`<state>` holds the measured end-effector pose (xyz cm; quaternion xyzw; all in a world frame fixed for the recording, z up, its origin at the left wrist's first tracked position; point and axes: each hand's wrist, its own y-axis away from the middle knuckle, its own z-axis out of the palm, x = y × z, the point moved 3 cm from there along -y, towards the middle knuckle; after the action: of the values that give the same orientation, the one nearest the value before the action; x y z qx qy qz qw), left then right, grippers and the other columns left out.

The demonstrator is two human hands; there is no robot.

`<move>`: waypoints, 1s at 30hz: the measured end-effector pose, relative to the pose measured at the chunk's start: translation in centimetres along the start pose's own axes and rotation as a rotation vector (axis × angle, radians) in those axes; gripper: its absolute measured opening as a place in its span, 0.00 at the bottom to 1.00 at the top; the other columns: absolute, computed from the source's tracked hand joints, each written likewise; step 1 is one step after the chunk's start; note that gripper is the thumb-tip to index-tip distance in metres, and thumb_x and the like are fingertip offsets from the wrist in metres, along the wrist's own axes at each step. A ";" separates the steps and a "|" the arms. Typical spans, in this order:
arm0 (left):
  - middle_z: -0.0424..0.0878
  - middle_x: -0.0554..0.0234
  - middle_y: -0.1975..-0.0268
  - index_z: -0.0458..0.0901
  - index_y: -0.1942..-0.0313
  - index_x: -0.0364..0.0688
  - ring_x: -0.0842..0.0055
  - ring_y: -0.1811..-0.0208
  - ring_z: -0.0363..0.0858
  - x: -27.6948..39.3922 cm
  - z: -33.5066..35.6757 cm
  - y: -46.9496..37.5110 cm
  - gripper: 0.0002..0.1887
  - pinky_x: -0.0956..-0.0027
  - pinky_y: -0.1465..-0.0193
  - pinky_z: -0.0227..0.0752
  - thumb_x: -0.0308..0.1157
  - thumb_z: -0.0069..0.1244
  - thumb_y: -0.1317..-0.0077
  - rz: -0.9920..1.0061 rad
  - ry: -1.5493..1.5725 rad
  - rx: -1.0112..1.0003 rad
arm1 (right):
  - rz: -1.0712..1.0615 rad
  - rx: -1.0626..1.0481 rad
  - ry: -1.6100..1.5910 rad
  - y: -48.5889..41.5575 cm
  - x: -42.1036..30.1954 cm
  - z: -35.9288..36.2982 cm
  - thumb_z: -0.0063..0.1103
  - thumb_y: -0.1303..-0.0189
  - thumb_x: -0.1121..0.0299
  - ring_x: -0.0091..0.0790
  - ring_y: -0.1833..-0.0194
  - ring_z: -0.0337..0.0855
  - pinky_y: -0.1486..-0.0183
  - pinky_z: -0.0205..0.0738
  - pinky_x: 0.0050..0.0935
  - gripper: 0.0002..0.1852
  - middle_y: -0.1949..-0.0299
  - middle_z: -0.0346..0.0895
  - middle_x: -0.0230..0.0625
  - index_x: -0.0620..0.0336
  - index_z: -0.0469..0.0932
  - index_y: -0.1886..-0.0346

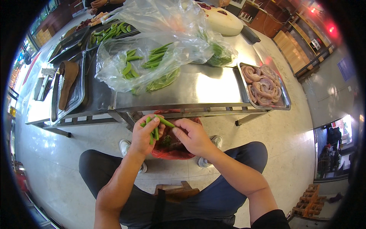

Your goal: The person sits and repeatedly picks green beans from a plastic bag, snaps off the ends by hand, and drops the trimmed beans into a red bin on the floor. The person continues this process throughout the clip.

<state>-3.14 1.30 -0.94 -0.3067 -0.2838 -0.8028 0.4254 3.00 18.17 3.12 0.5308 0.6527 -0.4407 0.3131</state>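
Several green bean pods [154, 132] are held in my left hand [145, 136], above a red plastic bag [174, 155] on the floor. Between my two hands stretches one more green pod [166, 122]; the thumb and fingertips of my right hand [191, 136] pinch its right end. A clear plastic bag [114, 77] with green pods [155, 57] inside lies on the steel table [177, 98] in front of me. Dark and leafy scraps show inside the red bag, partly hidden by my hands.
A metal tray of coiled raw meat [264, 86] stands at the table's right edge. On the left are a tray [83, 94] with a brown strap-like object [68, 83] and a black tray of pods [111, 33]. Another person's hands [98, 4] show at the top.
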 end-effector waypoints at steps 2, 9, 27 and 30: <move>0.80 0.62 0.68 0.80 0.55 0.34 0.76 0.70 0.77 0.0 0.0 -0.1 0.10 0.72 0.66 0.70 0.32 0.54 0.29 0.025 -0.068 0.005 | 0.201 -0.073 -0.046 0.2 0.5 -0.3 0.57 0.32 0.69 0.50 0.65 0.80 0.57 0.75 0.41 0.10 0.70 0.77 0.47 0.65 0.78 0.54; 0.84 0.59 0.67 0.86 0.59 0.35 0.72 0.67 0.80 3.1 0.9 0.3 0.09 0.70 0.63 0.73 0.28 0.62 0.38 0.544 -1.106 -0.036 | 0.119 -0.183 0.344 0.0 1.5 -1.1 0.53 0.34 0.65 0.57 0.63 0.81 0.59 0.75 0.52 0.10 0.69 0.79 0.51 0.64 0.76 0.62; 0.82 0.52 0.68 0.83 0.67 0.37 0.53 0.63 0.81 0.7 2.0 0.9 0.06 0.56 0.60 0.75 0.28 0.59 0.45 0.505 -1.422 -0.539 | 0.128 -0.388 0.446 1.0 2.0 0.8 0.55 0.41 0.61 0.59 0.64 0.82 0.58 0.76 0.53 0.14 0.70 0.81 0.54 0.64 0.78 0.71; 0.82 0.51 0.68 0.84 0.66 0.37 0.53 0.64 0.81 0.8 2.3 0.9 0.06 0.57 0.61 0.75 0.26 0.59 0.45 0.532 -1.371 -0.484 | 0.178 -0.238 0.271 1.0 2.1 0.6 0.54 0.40 0.63 0.61 0.65 0.81 0.61 0.74 0.52 0.14 0.71 0.78 0.57 0.66 0.78 0.72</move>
<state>-2.15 2.08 1.30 -0.8773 -0.2174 -0.3440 0.2543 3.47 18.55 0.80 0.6002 0.6868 -0.2553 0.3209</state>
